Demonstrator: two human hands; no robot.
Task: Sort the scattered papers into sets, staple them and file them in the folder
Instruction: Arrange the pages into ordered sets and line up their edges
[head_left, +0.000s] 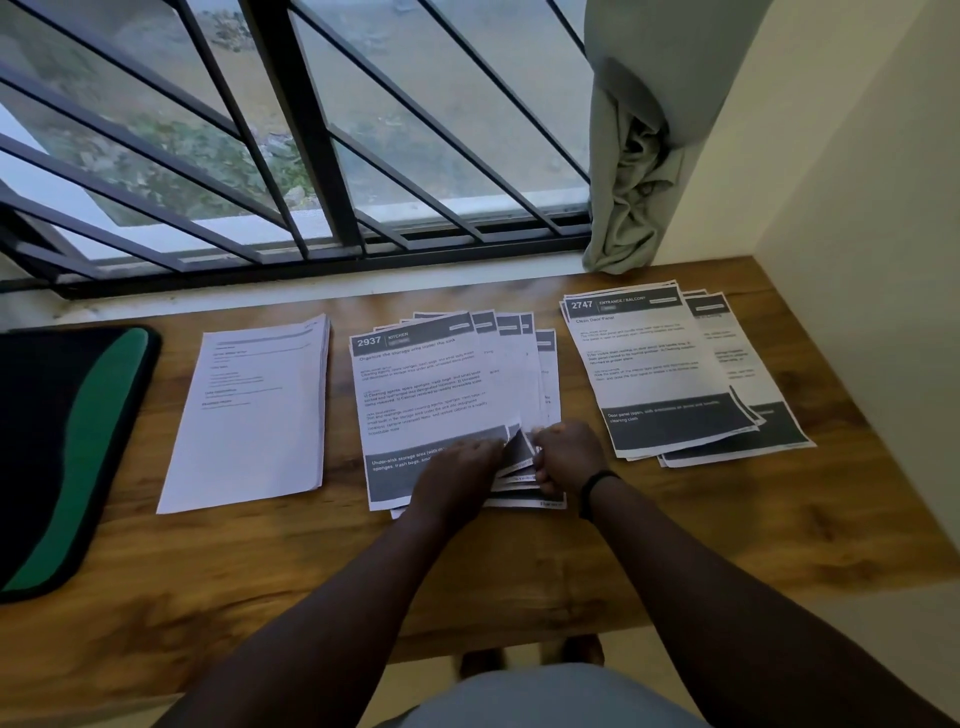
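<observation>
Pinching near corners of the fanned middle stack of printed white sheets (447, 395) with right hand (563, 454), left hand (465, 462) pressing flat, squaring edges carefully.

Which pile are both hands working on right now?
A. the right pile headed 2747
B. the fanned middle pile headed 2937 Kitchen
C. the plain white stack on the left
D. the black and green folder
B: the left hand rests on the middle pile while the right hand lifts its lower corners.

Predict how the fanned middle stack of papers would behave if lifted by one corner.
The middle stack would likely droop, since its thin corners already curl under the right hand. Loose, fanned sheets would probably slide apart; no staple is visible.
</observation>
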